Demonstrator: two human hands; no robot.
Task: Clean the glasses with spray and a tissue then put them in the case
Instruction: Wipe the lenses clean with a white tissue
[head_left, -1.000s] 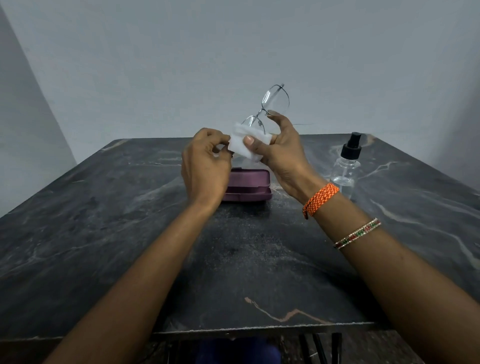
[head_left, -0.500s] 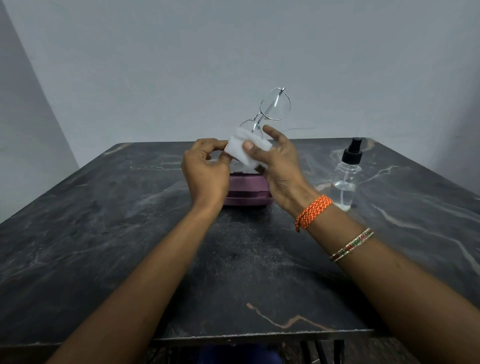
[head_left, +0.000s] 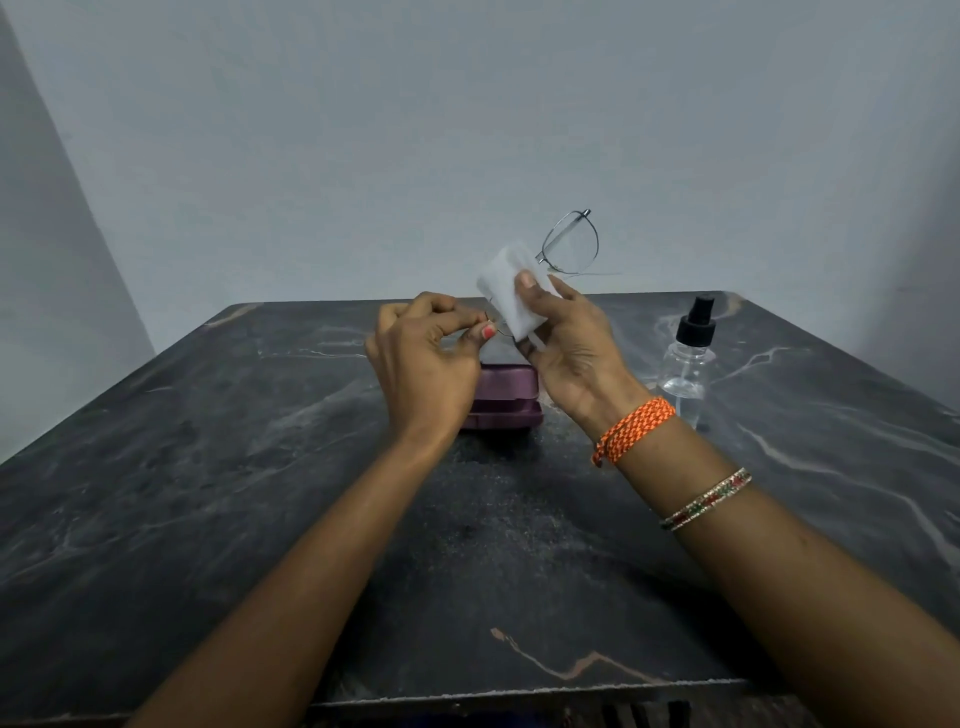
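Thin wire-rimmed glasses (head_left: 570, 242) are held up above the table's middle. My left hand (head_left: 423, 364) pinches the frame's near end between thumb and fingers. My right hand (head_left: 571, 338) presses a folded white tissue (head_left: 511, 293) around the lower lens, thumb on top; that lens is hidden by the tissue. The upper lens sticks out free above the tissue. A purple glasses case (head_left: 506, 397) lies shut on the dark marble table (head_left: 208, 467), partly behind both hands. A clear spray bottle (head_left: 688, 361) with a black nozzle stands to the right of my right hand.
A grey wall rises right behind the table's far edge. The table's near edge (head_left: 519, 693) runs below my forearms. An orange woven band and a beaded bangle circle my right wrist.
The glasses have tilted so the free lens now faces more toward me. My right thumb and the tissue have slid up along the lower lens. My left hand keeps its pinch.
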